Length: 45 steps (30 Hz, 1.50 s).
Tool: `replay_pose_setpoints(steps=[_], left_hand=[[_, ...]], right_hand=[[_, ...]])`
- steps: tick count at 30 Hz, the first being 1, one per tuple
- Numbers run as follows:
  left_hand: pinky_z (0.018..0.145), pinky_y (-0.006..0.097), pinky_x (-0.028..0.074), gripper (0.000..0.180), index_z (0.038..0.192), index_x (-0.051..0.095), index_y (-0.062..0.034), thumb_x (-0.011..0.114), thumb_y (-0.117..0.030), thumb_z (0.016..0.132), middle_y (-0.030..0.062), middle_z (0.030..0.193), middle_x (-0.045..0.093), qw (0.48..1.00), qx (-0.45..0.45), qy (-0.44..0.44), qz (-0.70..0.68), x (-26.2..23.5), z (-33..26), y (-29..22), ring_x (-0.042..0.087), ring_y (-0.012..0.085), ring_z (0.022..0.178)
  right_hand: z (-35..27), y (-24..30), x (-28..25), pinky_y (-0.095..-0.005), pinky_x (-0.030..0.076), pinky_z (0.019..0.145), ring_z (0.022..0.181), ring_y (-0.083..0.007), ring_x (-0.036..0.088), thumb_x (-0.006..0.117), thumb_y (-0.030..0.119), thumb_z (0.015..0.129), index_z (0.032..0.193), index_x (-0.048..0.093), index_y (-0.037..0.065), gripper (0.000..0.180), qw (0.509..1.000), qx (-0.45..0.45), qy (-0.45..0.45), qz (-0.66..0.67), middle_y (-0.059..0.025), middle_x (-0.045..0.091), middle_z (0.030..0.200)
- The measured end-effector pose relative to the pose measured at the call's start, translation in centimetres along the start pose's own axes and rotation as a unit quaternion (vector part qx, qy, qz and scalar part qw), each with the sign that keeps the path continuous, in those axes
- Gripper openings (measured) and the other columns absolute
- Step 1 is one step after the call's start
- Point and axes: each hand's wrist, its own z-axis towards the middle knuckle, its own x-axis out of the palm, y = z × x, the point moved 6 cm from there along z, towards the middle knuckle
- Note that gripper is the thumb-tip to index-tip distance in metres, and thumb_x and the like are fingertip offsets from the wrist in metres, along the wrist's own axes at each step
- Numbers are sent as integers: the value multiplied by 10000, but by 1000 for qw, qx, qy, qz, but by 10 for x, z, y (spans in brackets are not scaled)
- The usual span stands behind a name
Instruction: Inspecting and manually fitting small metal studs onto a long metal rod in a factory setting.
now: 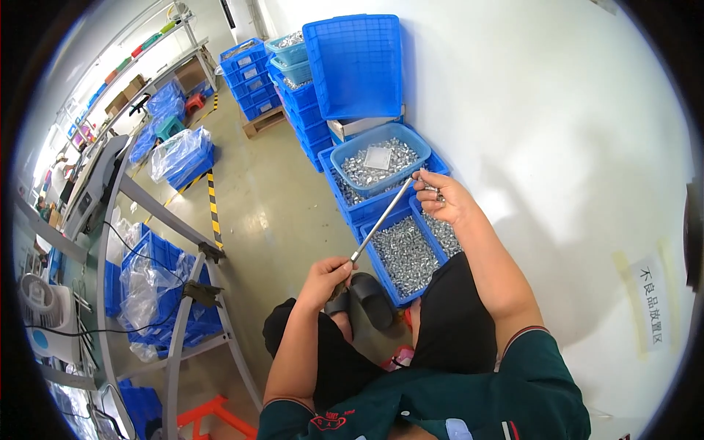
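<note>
My left hand (326, 277) grips the near end of a long thin metal rod (381, 220), which slants up to the right. At the rod's far tip, my right hand (442, 196) pinches small silver metal parts, apparently strung on the rod. Below the rod sits a blue crate (378, 268) full of small shiny metal pieces. Beyond it stands a light blue basin (345, 155) of the same parts, resting on another blue crate. I sit with my knees apart, dark sandals (367, 297) on the floor between them.
Stacked blue crates (253, 81) and an upright blue lid (356, 66) stand at the back by the white wall. A grey metal frame table (176, 242) is on the left, with bagged blue bins (150, 290) beneath. Yellow-black tape (213, 205) marks the floor.
</note>
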Motion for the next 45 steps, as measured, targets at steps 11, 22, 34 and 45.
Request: replay_pose_setpoints(steps=[11,22,34,45], left_hand=[[552,204,355,227,925,610,23,541,-187,872,-6,652,525,1000,-12,14,-1,2,-2,0,471,64,603],[435,191,288,226,933,606,-1,534,-207,877,-14,614,531,1000,-4,0,10,-4,-3,3,407,39,489],[484,200,303,228,926,614,2,545,-208,871,-21,616,517,998,0,-50,-33,0,9,2,418,43,532],[370,203,312,198,911,587,-4,513,-185,886,9,597,512,998,22,-47,-25,-6,8,3,422,65,424]], right_hand=[[1,-5,7,-145,240,341,450,-31,359,643,202,819,842,555,45,182,998,8,28,-47,11,460,637],[-4,3,12,-143,234,354,470,-18,366,676,146,781,835,579,42,152,976,-46,-20,-214,26,476,646],[-7,-35,37,-162,187,350,437,-23,321,638,190,821,811,571,40,166,945,68,28,-317,29,427,603],[4,-21,-2,-161,302,327,496,-60,410,496,104,846,950,526,-43,182,993,89,-37,-63,-109,526,784]])
